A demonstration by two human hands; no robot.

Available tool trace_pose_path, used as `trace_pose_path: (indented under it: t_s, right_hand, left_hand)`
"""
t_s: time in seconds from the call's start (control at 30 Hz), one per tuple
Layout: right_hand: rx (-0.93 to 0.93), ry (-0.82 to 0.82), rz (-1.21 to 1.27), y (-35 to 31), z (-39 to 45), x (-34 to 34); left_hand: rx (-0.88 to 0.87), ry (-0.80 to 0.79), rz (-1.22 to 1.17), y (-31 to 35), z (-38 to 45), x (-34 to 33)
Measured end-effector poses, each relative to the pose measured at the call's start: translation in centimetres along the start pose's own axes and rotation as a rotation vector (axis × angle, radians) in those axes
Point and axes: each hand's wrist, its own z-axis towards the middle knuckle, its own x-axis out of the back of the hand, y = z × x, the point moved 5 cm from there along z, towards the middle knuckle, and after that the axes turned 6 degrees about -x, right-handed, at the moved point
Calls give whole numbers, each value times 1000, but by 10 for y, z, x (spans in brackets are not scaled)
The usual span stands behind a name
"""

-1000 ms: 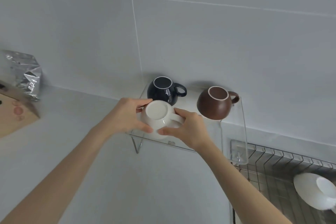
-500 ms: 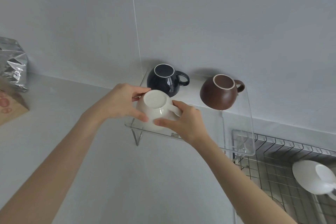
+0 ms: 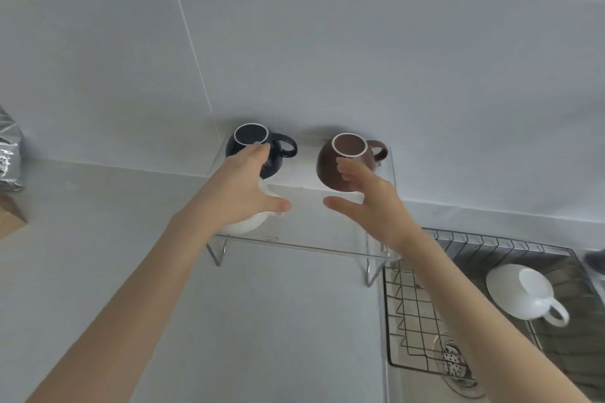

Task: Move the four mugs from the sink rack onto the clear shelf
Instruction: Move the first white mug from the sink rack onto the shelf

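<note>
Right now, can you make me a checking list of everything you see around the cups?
Surface: pale grey counter, bare in front of the shelf.
Job's things: clear shelf carries a navy mug, a brown mug and a white mug, the first two upside down; a second white mug lies in the sink rack.
Clutter: silver foil bag and a brown box corner at far left.
Grips: left hand spread open over the shelf's white mug; right hand open, empty.
Cables: nothing seen.
Surroundings: grey tiled wall; sink drain.
</note>
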Motion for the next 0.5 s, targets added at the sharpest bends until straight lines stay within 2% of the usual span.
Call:
trace_pose_path:
  t_s: [0.13, 0.2, 0.3, 0.37, 0.5]
  right_hand:
    - [-79, 131, 30, 45, -36, 79]
    - [-148, 205, 33, 79, -60, 115]
    - [-267, 270, 33, 134, -92, 156]
    - [-366, 287, 38, 176, -114, 176]
    - [-545, 313, 50, 259, -147, 200]
  left_hand:
    - [-228, 71, -126, 87, 11, -50]
    - [-283, -3, -247, 127, 17, -90]
    - [-225, -239, -454, 165, 26, -160]
    - [-176, -358, -488, 182, 31, -211]
    - [-72, -458, -539, 199, 43, -300]
